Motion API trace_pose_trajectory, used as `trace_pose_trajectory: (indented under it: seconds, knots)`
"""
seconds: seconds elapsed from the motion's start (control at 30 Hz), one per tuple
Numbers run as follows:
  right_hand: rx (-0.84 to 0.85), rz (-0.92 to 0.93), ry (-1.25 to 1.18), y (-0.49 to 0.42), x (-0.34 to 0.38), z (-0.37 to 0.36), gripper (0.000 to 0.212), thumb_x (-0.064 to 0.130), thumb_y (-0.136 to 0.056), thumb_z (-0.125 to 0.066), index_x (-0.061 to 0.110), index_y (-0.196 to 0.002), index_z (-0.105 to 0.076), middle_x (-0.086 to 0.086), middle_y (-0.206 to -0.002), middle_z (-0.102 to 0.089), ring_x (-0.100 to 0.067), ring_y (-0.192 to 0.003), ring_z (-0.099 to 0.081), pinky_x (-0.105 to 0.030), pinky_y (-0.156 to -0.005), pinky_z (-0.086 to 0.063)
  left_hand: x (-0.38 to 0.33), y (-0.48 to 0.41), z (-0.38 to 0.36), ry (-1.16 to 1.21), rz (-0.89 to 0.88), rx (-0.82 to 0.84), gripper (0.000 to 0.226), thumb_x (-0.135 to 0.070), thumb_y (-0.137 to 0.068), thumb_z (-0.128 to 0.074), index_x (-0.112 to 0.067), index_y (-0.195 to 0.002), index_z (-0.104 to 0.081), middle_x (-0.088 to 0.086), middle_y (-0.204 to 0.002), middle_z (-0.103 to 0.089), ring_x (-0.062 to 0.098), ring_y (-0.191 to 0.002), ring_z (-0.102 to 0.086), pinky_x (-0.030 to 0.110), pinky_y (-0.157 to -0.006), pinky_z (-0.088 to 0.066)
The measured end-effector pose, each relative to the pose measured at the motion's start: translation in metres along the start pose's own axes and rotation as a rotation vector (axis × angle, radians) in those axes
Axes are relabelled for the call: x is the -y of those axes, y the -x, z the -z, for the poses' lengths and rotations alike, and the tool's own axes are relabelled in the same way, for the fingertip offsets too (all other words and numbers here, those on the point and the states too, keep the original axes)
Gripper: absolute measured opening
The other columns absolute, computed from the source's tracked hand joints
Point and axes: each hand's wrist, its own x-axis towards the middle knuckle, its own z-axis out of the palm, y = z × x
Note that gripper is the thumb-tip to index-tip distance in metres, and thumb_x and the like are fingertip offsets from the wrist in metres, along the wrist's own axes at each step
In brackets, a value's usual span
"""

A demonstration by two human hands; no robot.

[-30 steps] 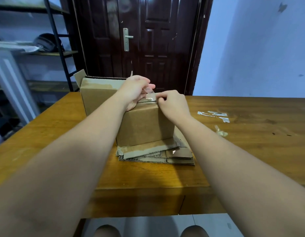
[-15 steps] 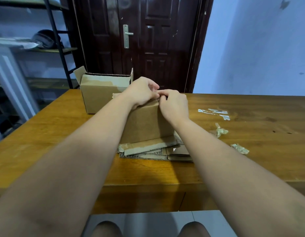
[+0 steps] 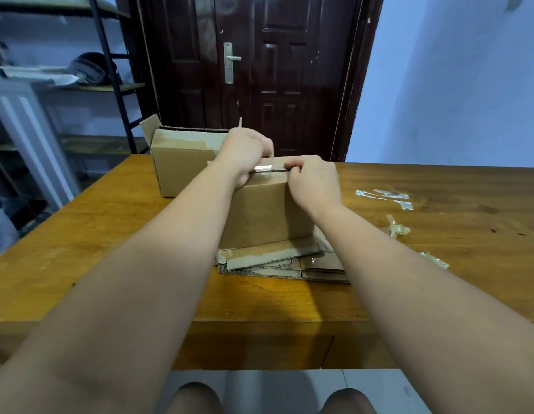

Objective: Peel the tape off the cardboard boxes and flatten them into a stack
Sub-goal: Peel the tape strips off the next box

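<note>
Since the earlier frame, left hand (image 3: pixel 245 150) has lifted, fingers pinched on clear tape strip (image 3: pixel 262 168) at the top edge of brown cardboard box (image 3: pixel 265 213). Right hand (image 3: pixel 313 180) clamps that edge. Box stands on flattened cardboard stack (image 3: pixel 277 264).

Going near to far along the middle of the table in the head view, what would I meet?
Flattened cardboard stack → closed brown cardboard box under both hands → open brown cardboard box behind it → dark wooden door.

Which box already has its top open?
The far box, behind the left hand: its flaps stand up. The near box under both hands is shut.
</note>
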Motion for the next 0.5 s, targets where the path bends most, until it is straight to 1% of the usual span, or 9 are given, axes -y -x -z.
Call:
trace_pose_trajectory:
  seconds: [0.07, 0.13, 0.17, 0.2, 0.27, 0.3, 0.33, 0.43, 0.5]
  knots:
    - [0.001, -0.015, 0.020, -0.001, 0.001, 0.000, 0.039, 0.014, -0.089, -0.040, 0.024, -0.110, -0.071, -0.005, -0.115, -0.068, -0.027, -0.105, -0.061, -0.033, -0.091, -0.050, -0.003, 0.001, 0.005, 0.385, 0.121, -0.067, 0.013, 0.006, -0.071, -0.051, -0.006, -0.066, -0.048, 0.010, -0.071, -0.052, 0.017, -0.063, -0.042, 0.022, -0.058, -0.035]
    - [0.000, -0.010, 0.031, 0.000, 0.003, 0.000, 0.039, 0.013, -0.089, -0.040, 0.022, -0.110, -0.071, -0.005, -0.114, -0.069, -0.027, -0.103, -0.061, -0.033, -0.089, -0.051, -0.005, 0.007, 0.009, 0.594, 0.143, -0.061, 0.015, -0.001, -0.089, -0.042, -0.010, -0.080, -0.048, 0.015, -0.098, -0.064, 0.020, -0.081, -0.053, 0.026, -0.074, -0.043]
    - [0.002, -0.010, 0.035, 0.000, 0.003, 0.000, 0.039, 0.013, -0.090, -0.040, 0.022, -0.110, -0.071, -0.005, -0.115, -0.069, -0.026, -0.103, -0.061, -0.032, -0.089, -0.050, -0.007, 0.011, 0.010, 0.576, 0.110, -0.038, 0.019, -0.004, -0.095, -0.034, -0.013, -0.084, -0.046, 0.014, -0.103, -0.067, 0.020, -0.089, -0.059, 0.028, -0.079, -0.045]
    - [0.003, -0.012, 0.038, -0.001, 0.003, 0.001, 0.038, 0.013, -0.091, -0.040, 0.021, -0.111, -0.071, -0.005, -0.115, -0.068, -0.026, -0.104, -0.061, -0.032, -0.089, -0.050, -0.007, 0.014, 0.011, 0.540, 0.066, -0.047, 0.022, -0.007, -0.098, -0.028, -0.015, -0.086, -0.045, 0.011, -0.098, -0.069, 0.020, -0.090, -0.064, 0.030, -0.077, -0.045]
    - [0.012, -0.013, 0.054, -0.002, 0.003, 0.003, 0.037, 0.012, -0.091, -0.040, 0.020, -0.109, -0.072, -0.005, -0.113, -0.068, -0.026, -0.100, -0.062, -0.032, -0.085, -0.052, -0.007, 0.017, 0.016, 0.470, 0.002, -0.158, 0.018, -0.011, -0.098, -0.027, -0.014, -0.093, -0.043, 0.002, -0.073, -0.059, 0.015, -0.067, -0.062, 0.032, -0.069, -0.050]
    - [0.016, -0.008, 0.066, -0.002, 0.004, 0.003, 0.037, 0.011, -0.091, -0.040, 0.019, -0.106, -0.072, -0.006, -0.112, -0.069, -0.027, -0.096, -0.063, -0.033, -0.082, -0.052, -0.006, 0.018, 0.021, 0.434, -0.031, -0.216, 0.013, -0.013, -0.098, -0.029, -0.014, -0.097, -0.042, -0.001, -0.069, -0.051, 0.012, -0.059, -0.053, 0.034, -0.070, -0.053]
    - [0.018, -0.002, 0.080, -0.002, 0.005, 0.004, 0.037, 0.010, -0.090, -0.040, 0.020, -0.104, -0.072, -0.006, -0.110, -0.069, -0.027, -0.094, -0.063, -0.033, -0.080, -0.052, -0.002, 0.018, 0.025, 0.380, -0.068, -0.237, 0.006, -0.016, -0.097, -0.034, -0.015, -0.100, -0.040, -0.002, -0.071, -0.045, 0.011, -0.058, -0.046, 0.034, -0.070, -0.054]
    - [0.032, -0.004, 0.119, -0.001, 0.007, 0.004, 0.036, 0.010, -0.088, -0.041, 0.021, -0.101, -0.073, -0.006, -0.107, -0.069, -0.029, -0.095, -0.062, -0.032, -0.079, -0.051, 0.007, 0.029, 0.033, 0.042, -0.231, -0.203, 0.028, -0.024, -0.092, -0.053, -0.016, -0.102, -0.029, -0.003, -0.078, -0.039, 0.013, -0.064, -0.044, 0.031, -0.061, -0.051]
    - [0.041, -0.031, 0.130, -0.002, 0.010, 0.005, 0.035, 0.010, -0.087, -0.042, 0.021, -0.099, -0.072, -0.008, -0.106, -0.069, -0.030, -0.093, -0.062, -0.035, -0.081, -0.053, 0.013, 0.036, 0.035, -0.227, -0.367, -0.245, 0.035, -0.013, -0.087, -0.057, -0.015, -0.103, -0.026, -0.001, -0.079, -0.040, 0.014, -0.064, -0.044, 0.026, -0.057, -0.044]
